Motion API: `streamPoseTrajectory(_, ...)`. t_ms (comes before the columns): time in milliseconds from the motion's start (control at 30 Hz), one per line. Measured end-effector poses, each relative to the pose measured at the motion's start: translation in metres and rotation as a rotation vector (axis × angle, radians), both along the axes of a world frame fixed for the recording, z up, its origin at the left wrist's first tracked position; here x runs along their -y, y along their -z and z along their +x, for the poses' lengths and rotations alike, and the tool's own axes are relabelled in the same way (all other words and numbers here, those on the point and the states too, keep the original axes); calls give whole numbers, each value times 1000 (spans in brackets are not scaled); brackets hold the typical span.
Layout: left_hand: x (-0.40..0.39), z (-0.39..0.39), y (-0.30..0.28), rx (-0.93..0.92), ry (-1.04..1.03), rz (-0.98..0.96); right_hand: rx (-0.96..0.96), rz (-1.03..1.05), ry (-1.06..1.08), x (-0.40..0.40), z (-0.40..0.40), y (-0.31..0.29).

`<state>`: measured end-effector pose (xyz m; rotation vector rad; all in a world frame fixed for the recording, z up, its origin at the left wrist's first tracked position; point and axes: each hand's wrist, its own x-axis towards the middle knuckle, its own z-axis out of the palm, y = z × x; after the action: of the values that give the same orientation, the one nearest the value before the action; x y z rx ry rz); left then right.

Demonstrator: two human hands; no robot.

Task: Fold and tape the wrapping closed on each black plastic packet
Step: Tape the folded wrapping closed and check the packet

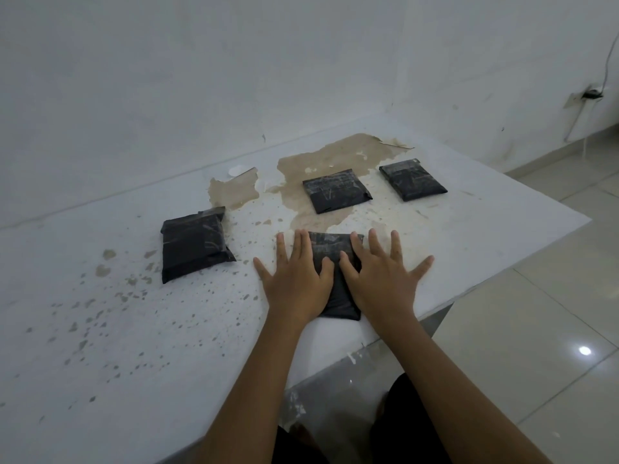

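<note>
A black plastic packet [335,249] lies near the front edge of the white table [100,329]. My left hand [296,279] presses flat on its left side, fingers spread and straight. On the packet's right side my right hand [382,279] lies flat the same way. Both palms cover most of the packet, so only its middle strip and far edge show. Three more black packets lie on the table: one at the left [194,244], one at the back middle [335,190] and one at the back right [412,179].
The tabletop has a large brown patch [335,155] where the surface has peeled. A small white round thing [237,170] sits by the back wall. The table's right edge drops to a tiled floor [552,313]. A wall socket with a cable [589,94] is at the far right.
</note>
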<state>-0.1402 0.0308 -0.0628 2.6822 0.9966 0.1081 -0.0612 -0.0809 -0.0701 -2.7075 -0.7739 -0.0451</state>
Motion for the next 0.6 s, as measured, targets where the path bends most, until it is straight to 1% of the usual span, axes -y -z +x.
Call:
streamPoseTrajectory(133, -1, -1, 1, 9, -21, 18, -13, 20, 18, 0, 0, -2)
streamPoseTrajectory(300, -1, -1, 0, -40, 59, 21, -23, 17, 36, -1, -1, -3)
streamPoseTrajectory(467, 1, -1, 0, 0, 40, 46, -34, -4, 29, -1, 0, -5)
streamPoseTrajectory(533, 0, -1, 0, 34, 69, 92, -33, -4, 26, -1, -2, -6)
streamPoseTrajectory(600, -3, 0, -1, 63, 128, 208, -29, -2, 18, -1, -2, -6)
